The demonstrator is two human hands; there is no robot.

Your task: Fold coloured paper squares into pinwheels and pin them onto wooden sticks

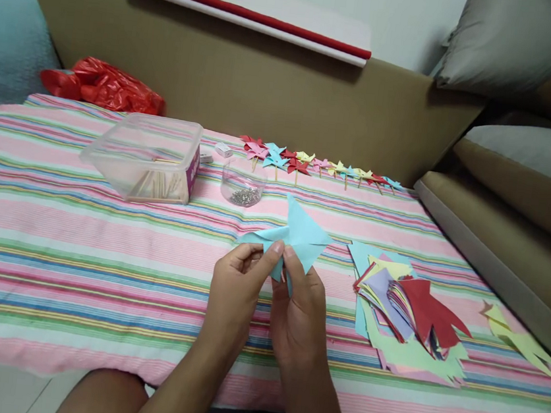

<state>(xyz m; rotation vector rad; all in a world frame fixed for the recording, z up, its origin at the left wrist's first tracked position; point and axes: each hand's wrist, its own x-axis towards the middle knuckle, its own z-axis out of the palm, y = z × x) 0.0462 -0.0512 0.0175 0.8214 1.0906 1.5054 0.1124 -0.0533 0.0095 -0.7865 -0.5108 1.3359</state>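
Note:
A light blue paper pinwheel (306,226), partly folded, is held up over the striped cloth in front of me. My left hand (242,276) pinches it near the middle with thumb and fingers. Close beside it, my right hand (299,302) grips the same paper, the two thumbs almost touching. The top and right blades stand out flat, while the left one is folded over. My fingers hide the lower part of the paper. Beyond the hands stands a clear round tub (244,183) with small metal pins in it.
A clear plastic box (163,147) of wooden sticks stands at the left. Finished pinwheels (297,166) on sticks lie in a row at the back. Cut coloured paper (407,314) is piled at the right, with a yellow piece (519,337) beyond. A red plastic bag (105,84) lies back left.

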